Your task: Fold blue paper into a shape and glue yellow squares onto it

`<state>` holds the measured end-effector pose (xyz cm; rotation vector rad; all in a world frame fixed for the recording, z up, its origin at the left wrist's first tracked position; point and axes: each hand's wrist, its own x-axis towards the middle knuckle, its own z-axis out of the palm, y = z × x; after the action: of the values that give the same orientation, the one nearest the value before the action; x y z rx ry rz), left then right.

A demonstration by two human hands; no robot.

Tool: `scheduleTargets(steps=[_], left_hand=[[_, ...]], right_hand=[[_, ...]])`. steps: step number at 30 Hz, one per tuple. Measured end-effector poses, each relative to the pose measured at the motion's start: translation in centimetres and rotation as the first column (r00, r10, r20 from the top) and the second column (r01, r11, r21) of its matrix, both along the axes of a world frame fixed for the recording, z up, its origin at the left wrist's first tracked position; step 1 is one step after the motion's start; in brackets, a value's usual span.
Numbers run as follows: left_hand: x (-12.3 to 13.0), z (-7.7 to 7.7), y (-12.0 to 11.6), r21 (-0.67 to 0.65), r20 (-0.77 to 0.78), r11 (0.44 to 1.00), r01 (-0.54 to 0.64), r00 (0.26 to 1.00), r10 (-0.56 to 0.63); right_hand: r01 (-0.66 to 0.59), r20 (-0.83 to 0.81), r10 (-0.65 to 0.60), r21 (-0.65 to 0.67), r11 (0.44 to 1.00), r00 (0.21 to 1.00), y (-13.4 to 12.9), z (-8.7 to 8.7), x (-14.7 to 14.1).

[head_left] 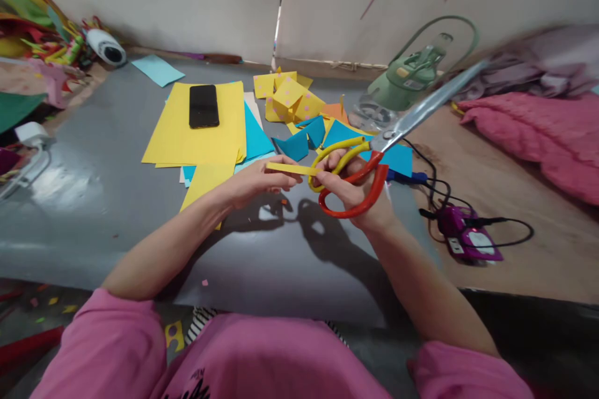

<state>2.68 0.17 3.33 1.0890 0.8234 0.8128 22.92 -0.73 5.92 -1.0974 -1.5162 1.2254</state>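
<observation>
A narrow yellow paper strip (292, 168) stretches between both hands above the grey table. The fingers of my left hand (253, 182) are closed around its left end. My right hand (369, 202) pinches the strip's other end between thumb and finger, and also carries a large pair of scissors (421, 113) by its handles. One handle loop is yellow, the other red, and the blades point up and to the right, away from the strip. Beside my left hand lies a stack of yellow paper (171, 131). Folded blue paper pieces (294, 146) lie just beyond the hands.
A black phone (204, 106) rests on the stack. Folded yellow dotted paper (287, 100) is behind the blue pieces. At right are a green lidded container (407, 78), a purple power adapter (468, 234) with cables and pink cloth (538, 137). A white camera (103, 47) stands back left.
</observation>
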Motion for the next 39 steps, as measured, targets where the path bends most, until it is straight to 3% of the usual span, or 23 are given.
scheduleTargets(steps=[3, 6, 11, 15, 17, 20, 23, 27, 30, 34, 39], left_hand=[[-0.9, 0.3, 0.4, 0.073, -0.026, 0.997, -0.032, 0.999, 0.034], [-1.4, 0.5, 0.3, 0.123, -0.154, 0.992, -0.003, 0.988, 0.022], [-1.0, 0.5, -0.1, 0.003, -0.226, 0.984, 0.179, 0.959, -0.174], [-0.7, 0.4, -0.3, 0.004, -0.176, 0.967, 0.253, 0.952, -0.249], [-0.5, 0.3, -0.3, 0.055, -0.124, 0.985, 0.163, 0.98, -0.155], [-0.3, 0.3, -0.3, 0.103, -0.014, 0.992, -0.071, 0.997, 0.073], [-0.2, 0.5, 0.0, 0.057, 0.052, 0.972, -0.226, 0.973, 0.223], [-0.2, 0.8, 0.4, 0.023, 0.071, 0.94, -0.341, 0.938, 0.339], [-0.2, 0.8, 0.5, -0.001, 0.08, 0.925, -0.38, 0.922, 0.378], [-0.1, 0.9, 0.4, -0.046, 0.075, 0.931, -0.363, 0.928, 0.365], [0.0, 1.1, 0.0, -0.037, 0.069, 0.941, -0.337, 0.938, 0.339]], right_hand=[[-0.142, 0.171, 0.144, -0.024, 0.99, 0.975, 0.2, 0.8, 0.9], [-0.258, 0.368, 0.261, -0.059, 0.964, 0.893, 0.2, 1.3, 1.4], [-0.235, 0.503, 0.239, -0.073, 0.969, 0.83, 0.1, 1.0, 1.1], [-0.183, 0.45, 0.197, -0.075, 0.98, 0.871, 0.0, 0.5, 0.6], [-0.14, 0.338, 0.152, -0.06, 0.988, 0.929, 0.0, 0.1, 0.6], [-0.105, 0.215, 0.126, -0.104, 0.989, 0.968, 0.0, -0.6, 1.0], [-0.099, 0.355, 0.156, -0.174, 0.98, 0.922, -0.1, -1.2, 1.6], [-0.105, 0.605, 0.164, -0.131, 0.986, 0.779, -0.2, -1.7, 2.0], [-0.118, 0.613, 0.188, -0.154, 0.981, 0.767, -0.3, -2.0, 2.0], [-0.208, 0.41, 0.331, -0.317, 0.925, 0.85, -0.5, -2.2, 2.1], [-0.309, 0.248, 0.409, -0.359, 0.881, 0.878, -1.2, -2.9, 2.3]])
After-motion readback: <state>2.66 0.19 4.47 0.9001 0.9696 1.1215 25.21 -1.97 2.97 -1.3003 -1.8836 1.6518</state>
